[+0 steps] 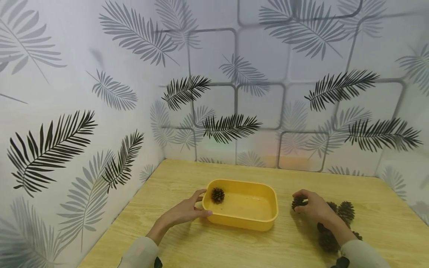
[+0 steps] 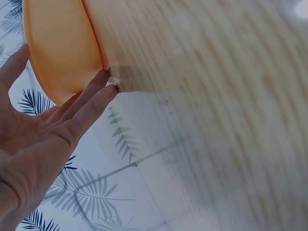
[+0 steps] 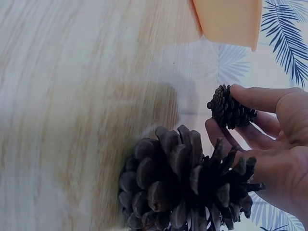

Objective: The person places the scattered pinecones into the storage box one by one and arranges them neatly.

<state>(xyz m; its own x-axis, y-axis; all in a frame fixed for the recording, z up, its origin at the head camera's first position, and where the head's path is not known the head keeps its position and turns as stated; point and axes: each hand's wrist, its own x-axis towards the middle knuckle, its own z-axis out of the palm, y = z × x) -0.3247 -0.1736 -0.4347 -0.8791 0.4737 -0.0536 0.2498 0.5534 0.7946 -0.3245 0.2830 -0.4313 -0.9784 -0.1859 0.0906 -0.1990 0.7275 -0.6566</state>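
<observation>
A yellow plastic basin (image 1: 241, 222) sits on the table, with one pinecone (image 1: 218, 195) inside near its left end. My left hand (image 1: 184, 213) holds the basin's left end, the thumb at the near rim and the fingers along the outer side. To the right of the basin, my right hand (image 1: 315, 209) pinches a small dark pinecone (image 3: 230, 108) between thumb and fingers. Several more pinecones (image 1: 346, 212) lie under and beside the right forearm, which partly hides them. In the right wrist view, a large pinecone (image 3: 163, 187) stands close to the camera.
The wood-grain table (image 1: 187, 171) meets a leaf-patterned wall covering (image 1: 214, 100) at the back and left. A stretch of table lies between the basin and the right hand.
</observation>
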